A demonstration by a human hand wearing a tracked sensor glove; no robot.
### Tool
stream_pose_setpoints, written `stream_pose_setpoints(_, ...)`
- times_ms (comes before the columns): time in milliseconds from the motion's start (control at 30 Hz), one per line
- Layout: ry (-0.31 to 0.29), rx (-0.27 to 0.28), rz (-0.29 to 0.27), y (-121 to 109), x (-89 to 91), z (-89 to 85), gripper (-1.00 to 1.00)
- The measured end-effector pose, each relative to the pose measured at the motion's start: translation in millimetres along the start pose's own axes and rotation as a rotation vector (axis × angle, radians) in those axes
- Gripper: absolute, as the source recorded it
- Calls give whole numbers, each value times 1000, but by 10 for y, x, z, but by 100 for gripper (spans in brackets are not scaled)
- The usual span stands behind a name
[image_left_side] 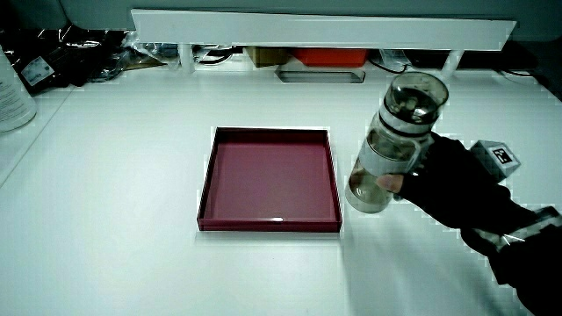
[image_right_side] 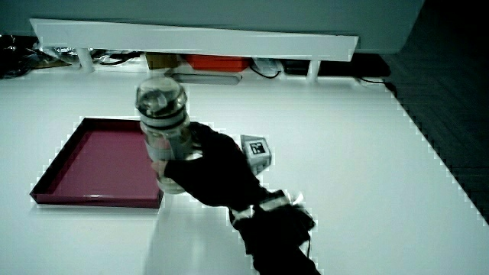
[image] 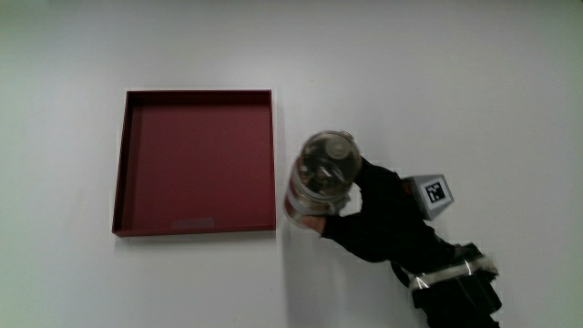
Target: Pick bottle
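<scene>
The hand wraps its fingers around the lower half of the clear bottle — a closed grasp, the bottle upright. Just beside the grip lies the shallow red tray — its near corner close to the bottle's base in both side views.

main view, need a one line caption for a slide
Gloved hand grasps a clear bottle beside an empty red tray on a white table.

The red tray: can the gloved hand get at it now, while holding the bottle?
Probably yes: the hand grips the bottle right beside the red tray, and nothing stands between them.
</scene>
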Motion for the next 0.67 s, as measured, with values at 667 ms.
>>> stream_pose_setpoints(667, -184, 33, 142, 342, -234, -134, 100)
